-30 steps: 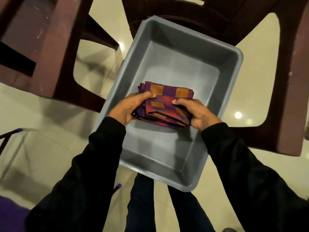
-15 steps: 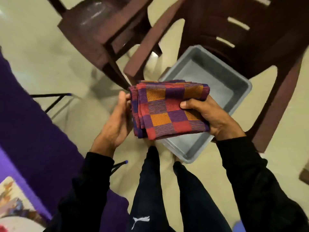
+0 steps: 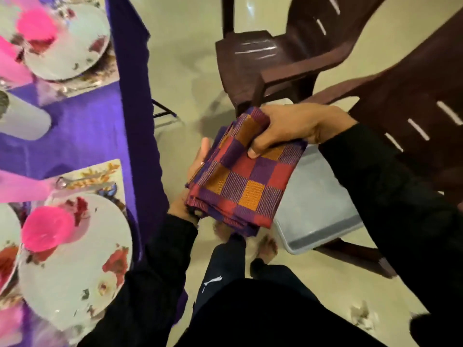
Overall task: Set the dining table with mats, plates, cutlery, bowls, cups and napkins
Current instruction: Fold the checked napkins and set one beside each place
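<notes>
- One stack of folded checked napkins (image 3: 240, 179) — red, purple and orange squares — is held in the air between the table and the chairs, above the floor and partly over the grey tub; the number of cloths in the stack cannot be counted, only several layered edges at the lower left corner.
- The right hand (image 3: 295, 126) grips the stack's upper edge, thumb curled down onto the top cloth and the fingers wrapped under the far corner.
- The left hand (image 3: 198, 166) supports the stack from below and at its left side; only the straight fingertips show past the cloth, so its grip cannot be told fully.
- One grey tub (image 3: 318, 209) sits on a chair seat, just under and to the right of the napkins.
- Two dark brown plastic chairs are in view: one (image 3: 280, 58) beyond the hands, one (image 3: 413, 96) at the right carrying the tub.
- The table, under a purple cloth (image 3: 100, 136), lies at the left and bears two flowered plates — a near one (image 3: 82, 266) and a far one (image 3: 67, 48).
- Two pink bowls rest on those plates, one each: near (image 3: 47, 231), far (image 3: 37, 23).
- One white cup (image 3: 22, 121) stands between the two settings.
- One patterned mat (image 3: 100, 176) shows under the near plate, with blurred cutlery on it.
</notes>
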